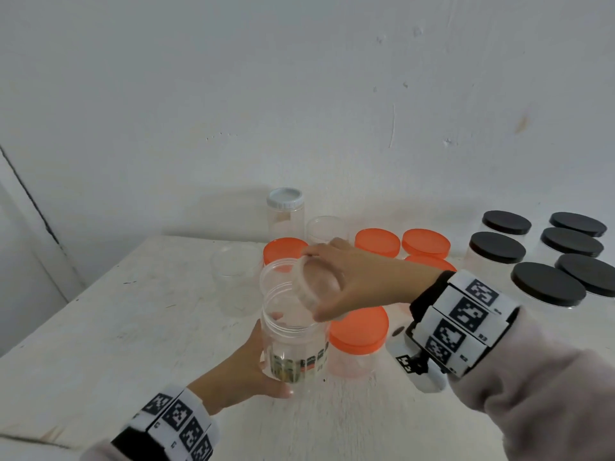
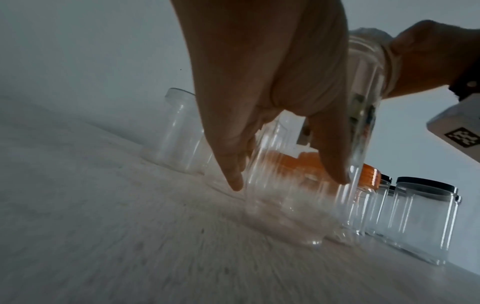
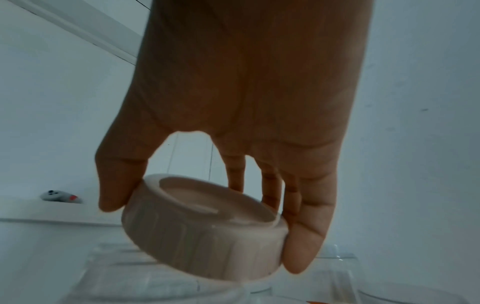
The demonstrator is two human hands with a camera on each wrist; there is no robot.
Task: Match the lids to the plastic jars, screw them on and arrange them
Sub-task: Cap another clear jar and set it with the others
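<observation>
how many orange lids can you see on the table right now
5. One orange lid right of the held jar, one behind it, two at the back, one partly hidden by the right hand. More may be hidden.

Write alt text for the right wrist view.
Seen from below, the right hand grips a ribbed white lid, tilted, thumb on one side and fingers on the other, above the open mouth of a clear jar.

Behind the labelled jar point(image 1: 294, 341), the left hand's point(image 1: 243, 371) fingers are hidden in the head view. An orange-lidded jar point(image 1: 429, 261) beyond it is largely covered by the right hand point(image 1: 359, 281). Its label print is too blurred to read.
</observation>
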